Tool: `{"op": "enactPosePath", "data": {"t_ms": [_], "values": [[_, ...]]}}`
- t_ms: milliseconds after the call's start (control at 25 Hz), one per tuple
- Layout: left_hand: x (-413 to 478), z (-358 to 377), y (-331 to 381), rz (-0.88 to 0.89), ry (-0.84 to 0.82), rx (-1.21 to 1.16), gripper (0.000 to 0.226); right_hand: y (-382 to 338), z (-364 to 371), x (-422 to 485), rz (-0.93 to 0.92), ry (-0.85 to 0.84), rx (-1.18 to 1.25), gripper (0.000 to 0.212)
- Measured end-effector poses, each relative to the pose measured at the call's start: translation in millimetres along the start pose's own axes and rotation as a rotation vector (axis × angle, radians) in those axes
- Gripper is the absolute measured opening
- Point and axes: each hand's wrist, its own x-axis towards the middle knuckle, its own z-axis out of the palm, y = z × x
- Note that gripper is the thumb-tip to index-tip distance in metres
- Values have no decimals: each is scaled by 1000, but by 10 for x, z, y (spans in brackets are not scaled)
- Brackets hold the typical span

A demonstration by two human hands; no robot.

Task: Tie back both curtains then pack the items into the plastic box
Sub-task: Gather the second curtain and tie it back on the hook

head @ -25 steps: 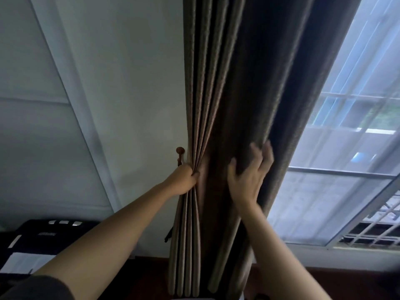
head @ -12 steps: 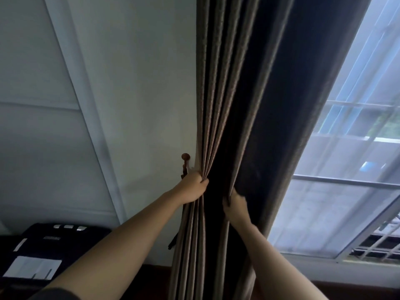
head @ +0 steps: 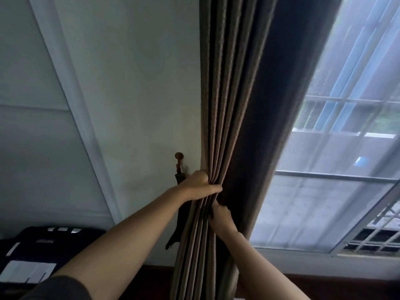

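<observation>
A dark brown pleated curtain [head: 233, 94] hangs down the middle of the view, gathered into a bunch. My left hand [head: 200, 185] clasps the gathered folds from the left at mid height. Just below it, my right hand [head: 220, 215] grips the folds from the right, its fingers partly buried in the fabric. A round-knobbed wooden tieback hook [head: 179, 156] sticks out of the wall just left of my left hand. From it a dark tieback strap [head: 179, 217] hangs down behind my left forearm. The plastic box is not in view.
A white wall [head: 129, 83] with a slanted trim strip lies to the left. A window [head: 337, 169] with sheer netting and outer bars fills the right side. A black device [head: 49, 241] with papers on it sits at the lower left. Dark flooring runs along the bottom.
My right hand has come down off the curtain's outer edge, moved left and closed on the folds just under my left hand. The curtain is bunched tighter.
</observation>
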Motion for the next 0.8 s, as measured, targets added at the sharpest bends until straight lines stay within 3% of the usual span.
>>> {"op": "enactPosePath", "data": {"t_ms": [120,280,320,360,440,480,520,560,640,680,800], "values": [[42,134,103,68,115,84,32,20,-28,-6,69,18,-46,51],[71,164,140,3,169,60,27,102,-179,-64,-32,-123,46,82],[73,152,119,-8,180,75,27,108,-225,-130,-92,-27,55,82],[76,136,94,-11,194,89,28,105,-283,-192,-166,194,36,77],[80,123,16,-14,232,73,32,152,-494,-203,-290,805,15,61],[75,126,-27,-19,252,47,33,135,-698,-182,-277,1038,37,58],[63,140,-54,-20,268,29,31,128,-924,-137,-222,1151,89,62],[48,154,-68,-18,278,21,29,121,-1157,-72,-142,1150,165,70],[26,178,-48,-9,273,1,24,146,-1491,104,-2,927,337,78],[13,185,-28,-3,260,-6,24,162,-1546,181,27,792,345,71],[18,215,62,9,209,-5,30,252,-1300,274,-20,459,120,52]]}}
